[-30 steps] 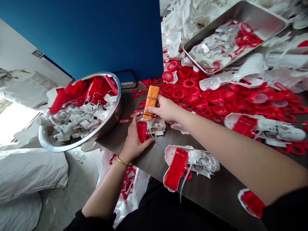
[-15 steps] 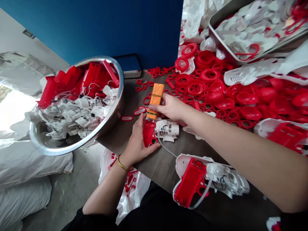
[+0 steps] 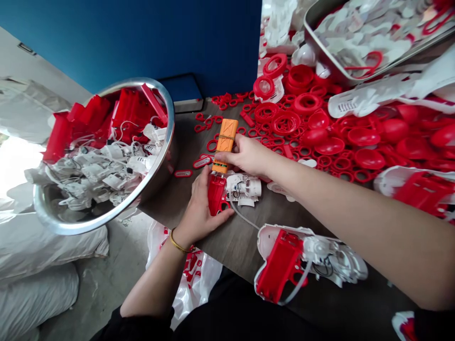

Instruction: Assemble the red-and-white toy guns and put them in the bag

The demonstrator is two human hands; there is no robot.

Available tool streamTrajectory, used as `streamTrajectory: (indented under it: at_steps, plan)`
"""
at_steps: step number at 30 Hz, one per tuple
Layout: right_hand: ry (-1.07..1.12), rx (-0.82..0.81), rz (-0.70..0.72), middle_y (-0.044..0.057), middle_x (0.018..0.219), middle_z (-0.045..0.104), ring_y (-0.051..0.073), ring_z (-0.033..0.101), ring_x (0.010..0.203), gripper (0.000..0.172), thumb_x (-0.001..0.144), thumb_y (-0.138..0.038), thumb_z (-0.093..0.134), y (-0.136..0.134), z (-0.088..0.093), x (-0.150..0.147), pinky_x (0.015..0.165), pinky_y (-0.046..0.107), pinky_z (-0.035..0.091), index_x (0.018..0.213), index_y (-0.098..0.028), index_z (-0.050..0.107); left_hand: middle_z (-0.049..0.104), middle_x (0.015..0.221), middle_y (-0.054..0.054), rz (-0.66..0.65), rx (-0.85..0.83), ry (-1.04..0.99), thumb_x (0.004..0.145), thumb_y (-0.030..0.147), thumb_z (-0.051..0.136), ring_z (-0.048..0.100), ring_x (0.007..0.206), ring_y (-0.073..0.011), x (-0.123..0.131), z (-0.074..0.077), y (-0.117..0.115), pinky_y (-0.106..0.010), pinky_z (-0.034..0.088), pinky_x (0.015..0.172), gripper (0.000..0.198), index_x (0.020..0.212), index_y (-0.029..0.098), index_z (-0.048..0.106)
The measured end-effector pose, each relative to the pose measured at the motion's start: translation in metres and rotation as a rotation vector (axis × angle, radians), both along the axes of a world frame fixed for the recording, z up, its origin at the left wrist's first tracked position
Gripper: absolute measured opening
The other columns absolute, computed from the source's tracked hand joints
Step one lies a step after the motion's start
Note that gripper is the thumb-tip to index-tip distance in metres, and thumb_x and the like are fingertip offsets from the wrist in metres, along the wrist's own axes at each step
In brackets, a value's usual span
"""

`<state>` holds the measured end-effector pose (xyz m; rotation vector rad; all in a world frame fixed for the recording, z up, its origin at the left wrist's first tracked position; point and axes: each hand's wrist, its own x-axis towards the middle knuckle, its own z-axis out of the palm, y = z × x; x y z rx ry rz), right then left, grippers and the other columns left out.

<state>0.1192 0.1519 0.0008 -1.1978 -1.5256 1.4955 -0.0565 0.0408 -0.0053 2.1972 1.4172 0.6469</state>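
My left hand (image 3: 198,210) is closed around a red plastic housing (image 3: 215,194) lying on the dark table (image 3: 231,241). A white wired part (image 3: 245,188) is attached to the housing's right side. My right hand (image 3: 249,154) grips an orange block-shaped piece (image 3: 224,144) and holds its lower end against the top of the red housing. A thin white tube (image 3: 243,215) runs from this assembly toward a second red and white assembly (image 3: 305,258) lying nearer to me.
A metal bowl (image 3: 156,175) full of red housings and white wired parts hangs over the table's left edge. Red rings and caps (image 3: 313,128) cover the table behind. A metal tray (image 3: 330,68) of white pieces stands at the back right. White sacks (image 3: 39,246) lie on the floor.
The view shifted a little, so everything moved in the picture. Both hands kept their grips; the orange piece's lower end has come down onto the red housing.
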Motion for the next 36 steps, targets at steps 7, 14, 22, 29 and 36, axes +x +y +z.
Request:
streamTrajectory:
  at_steps: [7,14,22,29,36]
  plan:
    - [-0.007,0.016,0.020,0.005,0.093,0.070,0.023,0.069,0.085,0.027,0.074,-0.030,0.075,-0.001,0.005,0.001,0.081,0.044,0.057,0.093,-0.021,0.058,0.025,0.152,-0.021,0.058,-0.001,0.079,0.064,0.070,0.070,0.029,0.138,-0.0383,0.003,0.000,0.002,-0.057,0.028,0.111,0.120,0.151,0.023,0.002]
    - [-0.074,0.058,0.009,0.005,0.092,0.070,0.023,0.069,0.088,0.031,0.074,-0.035,0.075,-0.002,0.005,0.002,0.082,0.045,0.057,0.095,-0.020,0.058,0.026,0.151,-0.021,0.057,0.014,0.105,0.070,0.067,0.067,0.030,0.137,-0.0371,0.004,0.000,0.001,-0.057,0.028,0.110,0.113,0.151,0.021,0.003]
    - [-0.052,0.047,0.028,0.003,0.094,0.071,0.020,0.069,0.087,0.029,0.075,-0.031,0.075,-0.004,0.007,0.000,0.081,0.039,0.058,0.096,-0.020,0.058,0.027,0.150,-0.020,0.024,0.034,0.088,0.074,0.060,0.068,0.032,0.136,-0.0360,0.003,0.000,0.001,-0.056,0.028,0.110,0.108,0.151,0.021,0.002]
    - [-0.049,0.016,0.029,0.003,0.091,0.071,0.021,0.070,0.082,0.028,0.075,-0.033,0.075,-0.003,0.006,0.002,0.077,0.039,0.059,0.095,-0.020,0.059,0.025,0.151,-0.020,0.011,0.035,0.085,0.076,0.059,0.067,0.029,0.137,-0.0362,0.002,-0.001,0.001,-0.055,0.027,0.111,0.107,0.151,0.021,0.002]
    - [-0.028,0.037,0.003,0.003,0.093,0.071,0.022,0.070,0.086,0.034,0.073,-0.032,0.076,-0.001,0.011,-0.002,0.080,0.041,0.060,0.099,-0.019,0.058,0.028,0.149,-0.021,0.001,0.069,0.111,0.076,0.059,0.066,0.032,0.136,-0.0345,0.002,-0.003,0.002,-0.054,0.030,0.111,0.107,0.151,0.019,0.002]
